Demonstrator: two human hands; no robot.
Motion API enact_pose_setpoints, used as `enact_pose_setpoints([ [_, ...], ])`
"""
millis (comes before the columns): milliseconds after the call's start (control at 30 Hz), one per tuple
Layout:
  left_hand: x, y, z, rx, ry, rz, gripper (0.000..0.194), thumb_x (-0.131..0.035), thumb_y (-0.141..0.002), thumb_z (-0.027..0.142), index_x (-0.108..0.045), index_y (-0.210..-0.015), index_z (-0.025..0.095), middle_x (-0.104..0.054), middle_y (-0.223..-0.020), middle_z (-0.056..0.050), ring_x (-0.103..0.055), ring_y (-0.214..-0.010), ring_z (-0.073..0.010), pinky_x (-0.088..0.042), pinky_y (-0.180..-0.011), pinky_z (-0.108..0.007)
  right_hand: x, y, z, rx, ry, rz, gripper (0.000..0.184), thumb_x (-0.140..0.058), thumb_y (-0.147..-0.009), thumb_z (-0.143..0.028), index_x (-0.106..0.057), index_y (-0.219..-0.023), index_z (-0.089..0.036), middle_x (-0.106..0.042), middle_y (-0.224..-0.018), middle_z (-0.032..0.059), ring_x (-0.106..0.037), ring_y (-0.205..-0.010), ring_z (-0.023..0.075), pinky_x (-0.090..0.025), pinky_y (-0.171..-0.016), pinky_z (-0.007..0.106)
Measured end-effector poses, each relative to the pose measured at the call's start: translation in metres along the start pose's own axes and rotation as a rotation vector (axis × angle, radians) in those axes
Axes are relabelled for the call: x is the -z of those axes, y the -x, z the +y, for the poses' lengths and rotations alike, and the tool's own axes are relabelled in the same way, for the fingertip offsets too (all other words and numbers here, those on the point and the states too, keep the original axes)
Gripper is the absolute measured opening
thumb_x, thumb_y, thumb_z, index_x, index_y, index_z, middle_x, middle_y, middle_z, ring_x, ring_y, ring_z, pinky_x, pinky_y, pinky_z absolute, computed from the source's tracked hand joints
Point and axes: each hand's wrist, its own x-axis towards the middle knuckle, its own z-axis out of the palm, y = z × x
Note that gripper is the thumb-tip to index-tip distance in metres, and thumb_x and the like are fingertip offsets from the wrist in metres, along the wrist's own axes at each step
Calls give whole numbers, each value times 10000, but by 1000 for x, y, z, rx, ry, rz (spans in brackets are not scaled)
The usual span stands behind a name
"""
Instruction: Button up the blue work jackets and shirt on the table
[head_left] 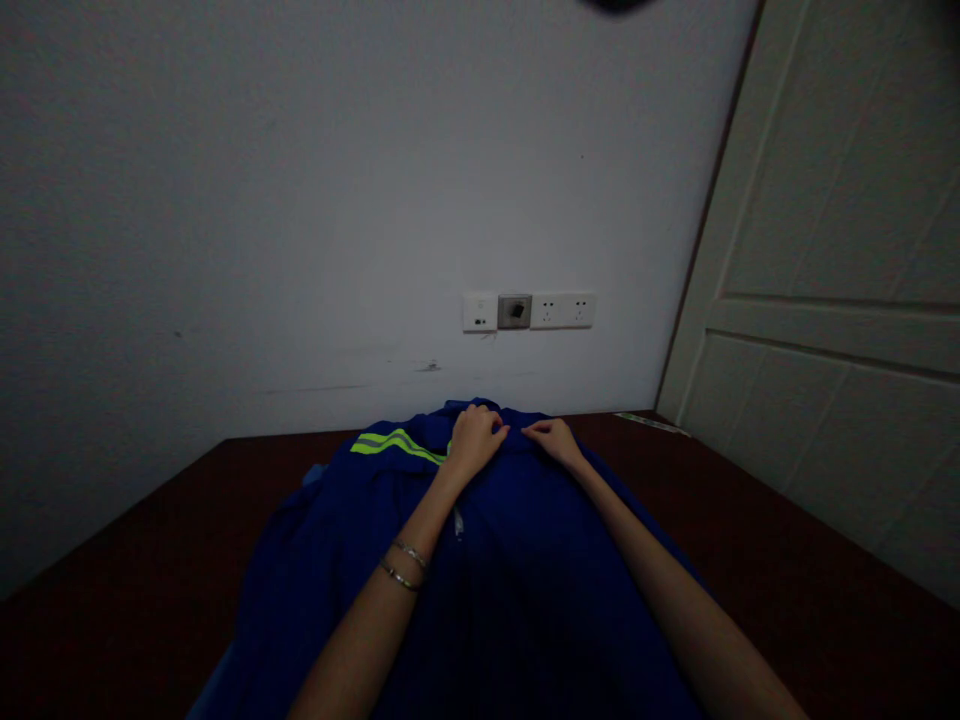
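Note:
A blue work jacket (pixel 517 540) lies spread over a dark reddish-brown surface. It has a yellow-green and grey reflective strip (pixel 397 440) on its left part. My left hand (pixel 477 437) rests at the far end of the jacket, its fingers bent and pinched together at the cloth. Just to its right, my right hand (pixel 553 439) pinches the fabric between thumb and fingertips. A narrow gap separates the two hands. Something small and pale, perhaps a zipper pull (pixel 459 524), shows beside my left wrist. Two bracelets (pixel 405 566) circle my left forearm.
Behind the jacket rises a pale wall with a row of sockets (pixel 562 311) and a grey plate (pixel 514 311). A panelled door or cabinet front (pixel 825 300) stands at the right. The brown surface (pixel 187 530) extends on both sides. A thin strip (pixel 651 424) lies near the far right corner.

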Motion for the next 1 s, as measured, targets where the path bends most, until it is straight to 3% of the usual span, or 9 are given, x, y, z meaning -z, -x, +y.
enact_pose_setpoints([
  [100, 10, 3, 5, 56, 16, -42, 227, -496, -815, 304, -678, -843, 171, -636, -895, -71, -540, -922, -210, -409, -811, -299, -2, 0, 6, -97, -32, 26, 214, -613, -656, -347, -714, -654, -158, -685, -635, 36, -623, -647, 192, -437, -594, 248],
  [267, -1, 16, 10, 45, 115, -513, 140, -616, -683, 240, -695, -787, 190, -676, -809, -37, -610, -752, -179, -450, -642, -241, -4, 1, 8, -113, -69, 42, 218, -611, -653, -350, -711, -649, -156, -683, -628, 39, -623, -636, 189, -437, -566, 241],
  [333, -15, 23, 13, 57, 106, -600, 137, -622, -667, 209, -695, -778, 179, -681, -801, -44, -619, -739, -178, -451, -622, -230, -5, 1, 9, -102, -86, 43, 229, -613, -650, -360, -711, -660, -154, -689, -648, 40, -626, -651, 190, -443, -584, 244],
  [500, -39, 31, 12, 121, 81, -476, 168, -548, -734, 197, -686, -827, 176, -678, -852, -56, -617, -818, -195, -462, -682, -258, -8, -2, 14, -55, -119, 27, 259, -601, -653, -378, -709, -678, -143, -693, -666, 45, -627, -654, 187, -446, -597, 245],
  [700, -31, 8, -1, 50, 69, -59, 263, -517, -815, 281, -620, -1029, 168, -618, -1044, -70, -512, -1015, -193, -397, -880, -287, -9, -6, 18, -15, -133, 10, 254, -599, -653, -382, -708, -685, -156, -695, -680, 37, -629, -690, 187, -451, -627, 248],
  [767, -34, -3, -4, 15, 57, -62, 322, -535, -807, 294, -585, -1099, 166, -596, -1112, -74, -486, -1051, -207, -373, -913, -315, -8, -5, 16, -5, -129, 0, 257, -600, -655, -381, -709, -690, -151, -695, -682, 39, -627, -685, 184, -450, -627, 247],
  [867, -47, -17, -8, 32, 70, -203, 365, -565, -779, 306, -582, -1120, 179, -599, -1132, -71, -483, -1070, -240, -354, -924, -374, -7, -2, 11, 9, -121, -12, 252, -603, -660, -367, -711, -702, -144, -698, -702, 43, -623, -689, 176, -446, -631, 239],
  [1000, -65, -25, -14, 113, 276, -320, 277, -541, -767, 312, -662, -984, 191, -668, -962, -30, -553, -958, -210, -398, -853, -324, 1, 2, -3, 34, -89, -47, 213, -594, -676, -318, -710, -711, -142, -691, -691, 36, -613, -677, 162, -439, -612, 225],
])
